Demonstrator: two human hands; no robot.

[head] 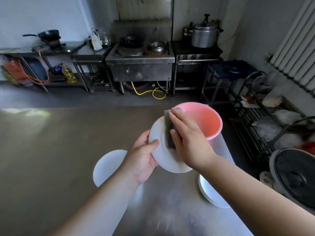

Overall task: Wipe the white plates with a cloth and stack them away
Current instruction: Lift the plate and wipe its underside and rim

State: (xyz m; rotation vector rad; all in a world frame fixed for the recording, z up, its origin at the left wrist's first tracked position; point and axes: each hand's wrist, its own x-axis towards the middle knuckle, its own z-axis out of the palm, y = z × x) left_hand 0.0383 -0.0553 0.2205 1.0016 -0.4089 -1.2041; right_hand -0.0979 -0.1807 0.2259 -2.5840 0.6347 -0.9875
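Note:
My left hand (142, 155) grips the left rim of a white plate (162, 157), thumb on top, and holds it tilted above the steel table (59, 150). My right hand (187, 138) lies flat on a dark grey cloth (168, 132) and presses it against the plate's face with straight fingers. Another white plate (107, 166) lies flat on the table at the left, partly behind my left forearm. A small stack of white plates (211, 193) sits at the right, partly under my right forearm.
A pink plastic basin (208, 120) stands just beyond the held plate near the table's far right edge. Right of the table are a wire rack (255, 120) with bags and a dark round appliance (296, 178). Stoves and pots line the far wall.

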